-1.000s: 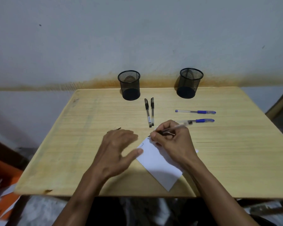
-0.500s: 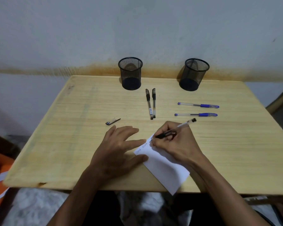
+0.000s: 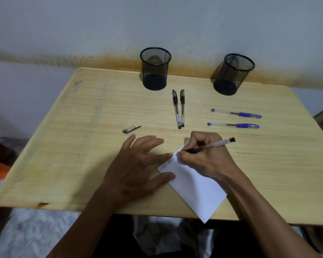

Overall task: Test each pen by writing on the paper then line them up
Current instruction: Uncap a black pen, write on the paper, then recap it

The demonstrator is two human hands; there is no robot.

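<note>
A white paper point(image 3: 196, 190) lies tilted near the table's front edge, with a few written words along its upper left edge. My right hand point(image 3: 205, 157) grips a black pen point(image 3: 211, 145) with its tip on the paper. My left hand point(image 3: 136, 164) lies flat, fingers spread, with thumb and forefinger pressing on the paper's left corner. Two capped black pens point(image 3: 178, 108) lie side by side in the middle of the table. Two blue pens point(image 3: 235, 119) lie parallel to the right. A loose pen cap point(image 3: 131, 129) sits left of my hands.
Two black mesh pen cups stand at the back of the wooden table point(image 3: 67, 146), one at centre point(image 3: 155, 68) and one at right point(image 3: 232, 74). A grey wall rises right behind them. Orange and white clutter lies on the floor at left.
The camera view shifted down and closer. My right hand has moved the pen tip along the paper, and more writing shows. The pen cap, hidden by my left hand before, is now visible.
</note>
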